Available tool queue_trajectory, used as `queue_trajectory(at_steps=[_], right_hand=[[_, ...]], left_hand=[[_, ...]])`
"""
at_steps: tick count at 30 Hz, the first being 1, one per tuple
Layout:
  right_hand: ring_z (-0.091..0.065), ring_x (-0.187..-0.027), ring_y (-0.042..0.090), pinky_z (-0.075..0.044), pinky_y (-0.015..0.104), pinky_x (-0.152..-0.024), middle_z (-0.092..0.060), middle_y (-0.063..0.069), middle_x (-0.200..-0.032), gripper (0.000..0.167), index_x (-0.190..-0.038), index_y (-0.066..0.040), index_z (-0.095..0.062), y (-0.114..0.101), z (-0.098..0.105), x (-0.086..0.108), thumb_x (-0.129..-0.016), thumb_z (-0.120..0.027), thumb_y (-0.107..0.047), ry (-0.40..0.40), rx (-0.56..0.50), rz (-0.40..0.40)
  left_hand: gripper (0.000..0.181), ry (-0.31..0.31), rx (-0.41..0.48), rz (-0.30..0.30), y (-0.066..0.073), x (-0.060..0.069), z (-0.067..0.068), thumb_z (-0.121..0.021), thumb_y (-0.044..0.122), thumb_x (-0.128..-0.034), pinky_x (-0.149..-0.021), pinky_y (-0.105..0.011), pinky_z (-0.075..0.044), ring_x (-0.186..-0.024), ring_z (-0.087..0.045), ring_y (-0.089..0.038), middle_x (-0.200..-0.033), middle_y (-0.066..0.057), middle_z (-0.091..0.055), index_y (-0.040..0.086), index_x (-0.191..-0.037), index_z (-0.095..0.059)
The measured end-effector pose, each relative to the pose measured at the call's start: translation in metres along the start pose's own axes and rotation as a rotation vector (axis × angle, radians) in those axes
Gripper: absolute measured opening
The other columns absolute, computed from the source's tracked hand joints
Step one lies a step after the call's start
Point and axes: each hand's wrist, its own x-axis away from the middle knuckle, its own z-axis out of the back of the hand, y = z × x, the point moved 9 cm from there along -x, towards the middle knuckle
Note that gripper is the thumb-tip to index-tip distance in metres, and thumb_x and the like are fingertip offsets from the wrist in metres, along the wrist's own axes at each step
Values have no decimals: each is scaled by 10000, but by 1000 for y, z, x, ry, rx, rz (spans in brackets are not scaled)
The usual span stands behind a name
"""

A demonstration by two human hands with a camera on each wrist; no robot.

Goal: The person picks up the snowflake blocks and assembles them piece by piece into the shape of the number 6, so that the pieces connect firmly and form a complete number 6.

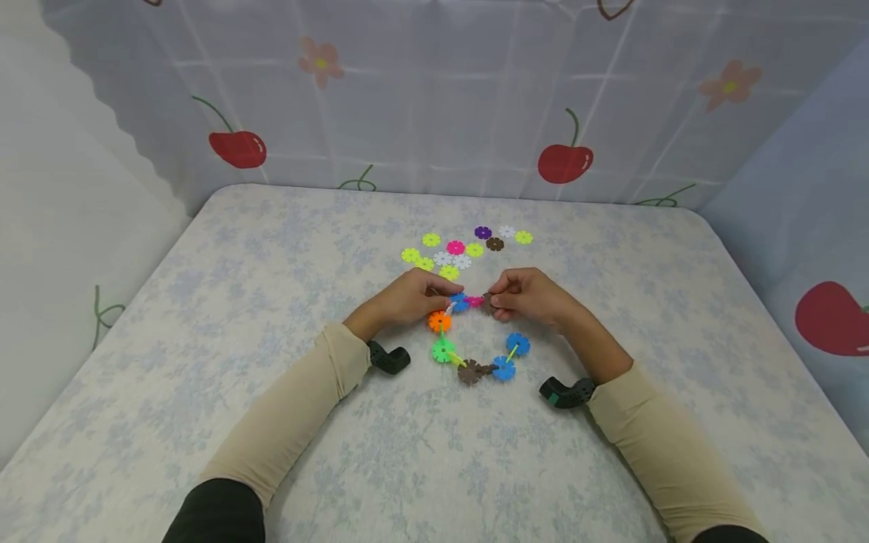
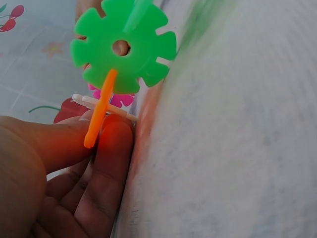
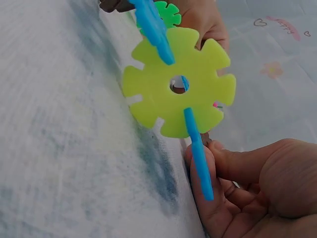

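One chain of slotted plastic discs [image 1: 443,351], bent into an open ring on the patterned table [image 1: 434,460], between the person's forearms. One left hand [image 1: 409,299], thumb and fingers closed together, pinching the chain near a blue disc [image 1: 460,303]. One right hand [image 1: 532,295], fingers curled, pinching a brown disc [image 1: 487,305]; a pink disc [image 1: 474,302] sits between these two. One end blue disc [image 1: 518,345], just below the right hand, apart from the brown one. Beyond the hands: loose discs [image 1: 456,247], yellow, white, pink, purple, brown.
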Motion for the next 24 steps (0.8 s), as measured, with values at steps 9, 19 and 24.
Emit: queue_trajectory(at_steps=[9, 19, 24], right_hand=[[-698, -737, 180, -588, 295, -721, -708, 182, -991, 112, -1059, 93, -630, -1, -2, -1, -979, -644, 16, 6, 42, 8], [-631, -838, 264, -568, 337, -756, -674, 141, -982, 195, -1151, -22, -684, -5, 6, 2, -1028, -627, -163, -6, 178, 27], [-589, -960, 299, -516, 369, -783, -652, 136, -1127, 319, -1330, -85, -634, -2, 37, 3, -1058, -574, -241, 102, 311, 2]], left_hand=[[303, -3, 26, 12, 0, 0, -3, -629, 55, -1008, -793, -259, -523, -907, -625, -147, -1276, -70, -675, 57, -1305, -690], [277, -72, 10, -24, -4, 1, -2, -604, 90, -1019, -841, -319, -498, -904, -590, -202, -1033, -38, -661, 81, -1284, -686], [260, -79, -4, -20, -2, 1, -1, -561, 139, -1045, -835, -323, -491, -887, -569, -200, -1034, -25, -672, 99, -1269, -687]])
